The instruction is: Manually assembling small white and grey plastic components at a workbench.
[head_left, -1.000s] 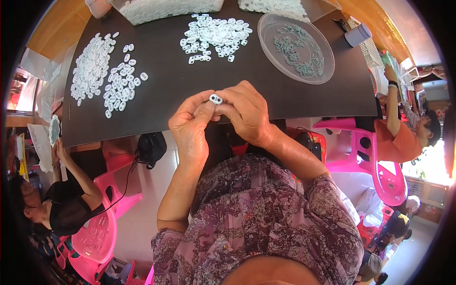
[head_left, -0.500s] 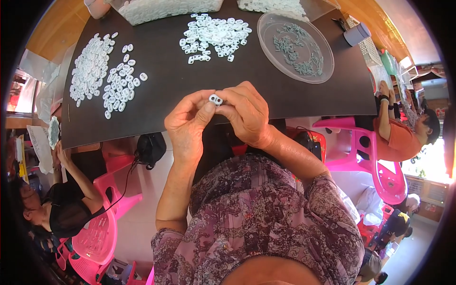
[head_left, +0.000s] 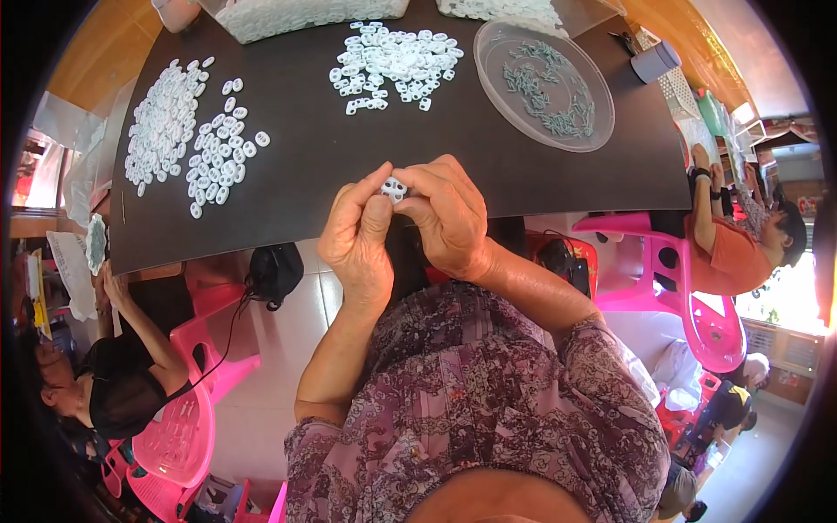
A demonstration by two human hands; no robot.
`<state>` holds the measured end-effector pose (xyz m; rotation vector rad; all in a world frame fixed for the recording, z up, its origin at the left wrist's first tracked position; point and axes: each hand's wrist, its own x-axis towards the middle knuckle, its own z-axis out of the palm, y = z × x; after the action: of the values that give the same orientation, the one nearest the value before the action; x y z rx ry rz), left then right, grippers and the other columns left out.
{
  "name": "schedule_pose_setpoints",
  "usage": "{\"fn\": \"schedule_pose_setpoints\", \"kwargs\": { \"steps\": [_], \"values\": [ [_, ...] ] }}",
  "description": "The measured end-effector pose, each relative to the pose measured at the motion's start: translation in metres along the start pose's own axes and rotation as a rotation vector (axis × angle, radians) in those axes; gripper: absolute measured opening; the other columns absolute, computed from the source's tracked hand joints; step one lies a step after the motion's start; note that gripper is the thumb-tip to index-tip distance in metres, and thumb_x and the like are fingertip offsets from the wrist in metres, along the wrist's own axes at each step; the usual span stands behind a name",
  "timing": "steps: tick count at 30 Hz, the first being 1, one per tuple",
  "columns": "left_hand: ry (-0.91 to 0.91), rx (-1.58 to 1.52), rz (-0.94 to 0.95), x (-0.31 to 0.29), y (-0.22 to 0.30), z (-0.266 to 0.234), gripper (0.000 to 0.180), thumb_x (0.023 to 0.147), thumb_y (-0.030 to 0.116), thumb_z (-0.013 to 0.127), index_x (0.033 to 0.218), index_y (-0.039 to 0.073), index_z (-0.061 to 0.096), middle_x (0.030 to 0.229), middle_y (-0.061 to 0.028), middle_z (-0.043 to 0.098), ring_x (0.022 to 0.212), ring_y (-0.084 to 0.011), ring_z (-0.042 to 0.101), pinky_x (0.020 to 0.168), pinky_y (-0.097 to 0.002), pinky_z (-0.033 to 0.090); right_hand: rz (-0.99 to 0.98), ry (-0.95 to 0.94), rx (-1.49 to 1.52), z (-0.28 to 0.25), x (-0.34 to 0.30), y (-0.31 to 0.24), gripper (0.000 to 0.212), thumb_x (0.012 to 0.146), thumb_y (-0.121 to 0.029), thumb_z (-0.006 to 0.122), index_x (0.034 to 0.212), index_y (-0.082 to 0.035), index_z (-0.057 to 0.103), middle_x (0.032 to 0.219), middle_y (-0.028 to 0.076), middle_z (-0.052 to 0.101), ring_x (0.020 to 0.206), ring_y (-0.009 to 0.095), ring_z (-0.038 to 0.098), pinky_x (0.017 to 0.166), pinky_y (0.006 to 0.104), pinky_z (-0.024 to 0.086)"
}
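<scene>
My left hand [head_left: 362,231] and my right hand [head_left: 446,209] meet over the table's near edge. Between their thumbs and forefingers they pinch a small white plastic part [head_left: 394,189] with dark holes; the fingertips cover some of it. Beyond my hands lies a pile of white two-holed pieces [head_left: 397,65]. To the left, white oval pieces form a large pile [head_left: 164,122] and a looser group [head_left: 220,161]. A round clear shallow tray [head_left: 497,91] at the right holds many small grey-green pins [head_left: 547,91].
Clear bins of white pieces [head_left: 305,19] stand along the far edge of the dark table [head_left: 288,174]. A grey cup [head_left: 656,63] stands at the far right. Other people sit on pink plastic chairs on the left [head_left: 179,436] and right [head_left: 645,270].
The white part has turned between my fingers and shows more holes. My left hand has shifted slightly right, its forefinger now reaching up over the part's top. The piles look the same.
</scene>
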<state>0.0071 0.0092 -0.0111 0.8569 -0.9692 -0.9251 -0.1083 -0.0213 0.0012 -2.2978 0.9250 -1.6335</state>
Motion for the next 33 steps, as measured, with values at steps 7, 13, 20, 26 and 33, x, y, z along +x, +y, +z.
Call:
{"fn": "schedule_pose_setpoints", "kwargs": {
  "steps": [7,13,20,26,33],
  "values": [
    [0.059,-0.165,0.009,-0.003,-0.007,0.003,0.022,0.09,0.013,0.058,0.102,-0.004,0.061,0.091,-0.003,0.059,0.082,-0.0074,0.051,0.075,-0.0213,0.042,0.03,0.005,0.027,0.006,-0.001,-0.003,0.026,0.073,0.005,0.064,0.099,0.004,0.058,0.084,0.013,0.061,0.067,0.024,0.054,0.058,0.0305,0.045],
    [0.108,-0.168,-0.015,-0.006,-0.005,0.006,0.023,0.091,0.013,0.057,0.104,-0.005,0.059,0.095,-0.0061,0.061,0.084,-0.0086,0.053,0.077,-0.0224,0.043,0.04,-0.007,0.052,0.002,0.002,-0.006,0.027,0.073,0.002,0.067,0.099,0.003,0.058,0.084,0.012,0.061,0.066,0.022,0.053,0.058,0.0301,0.045],
    [0.119,-0.207,-0.039,-0.008,0.007,0.011,0.022,0.091,0.012,0.056,0.105,-0.004,0.06,0.094,-0.0042,0.058,0.083,-0.0081,0.053,0.076,-0.0218,0.044,0.058,-0.006,0.051,0.002,0.003,-0.007,0.027,0.073,-0.004,0.069,0.097,0.004,0.058,0.084,0.012,0.06,0.065,0.022,0.054,0.058,0.0296,0.044],
    [0.092,-0.132,0.028,-0.012,-0.003,0.007,0.023,0.092,0.014,0.054,0.105,-0.004,0.059,0.092,-0.0028,0.056,0.082,-0.007,0.05,0.074,-0.021,0.042,-0.021,0.02,0.025,0.005,-0.002,-0.005,0.022,0.075,-0.001,0.065,0.095,0.005,0.057,0.084,0.014,0.06,0.067,0.024,0.054,0.058,0.0313,0.044],
    [0.117,0.033,0.134,-0.015,-0.003,0.011,0.023,0.094,0.017,0.051,0.102,-0.005,0.057,0.094,-0.004,0.056,0.084,-0.0082,0.05,0.077,-0.0224,0.042,-0.074,0.073,-0.011,0.013,-0.003,-0.006,0.031,0.065,0.004,0.067,0.094,0.003,0.055,0.082,0.013,0.055,0.066,0.025,0.05,0.056,0.0326,0.042]
  ]
}}
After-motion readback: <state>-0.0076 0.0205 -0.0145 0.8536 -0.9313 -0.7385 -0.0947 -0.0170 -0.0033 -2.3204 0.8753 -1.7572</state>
